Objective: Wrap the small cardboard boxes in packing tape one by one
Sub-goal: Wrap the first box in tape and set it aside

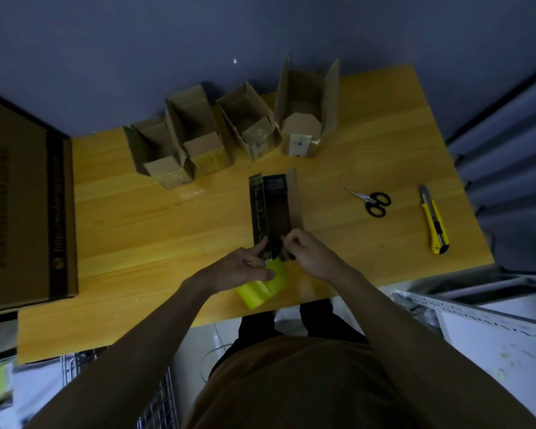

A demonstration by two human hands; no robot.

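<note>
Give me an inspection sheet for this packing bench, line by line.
Surface: wooden table.
Job's things: open box in front of the person; yellow tape roll at the near edge; four open boxes in a row behind.
Clutter: scissors, yellow utility knife, large flat carton at the left.
Hands: left hand grips the roll; right hand pinches at the box end.
Cables: thin wire on the floor.
Surroundings: grey wall, wire rack.

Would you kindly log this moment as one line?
step: taping box | left hand: holds tape roll | right hand: pinches tape at box end | scissors: idle
</note>
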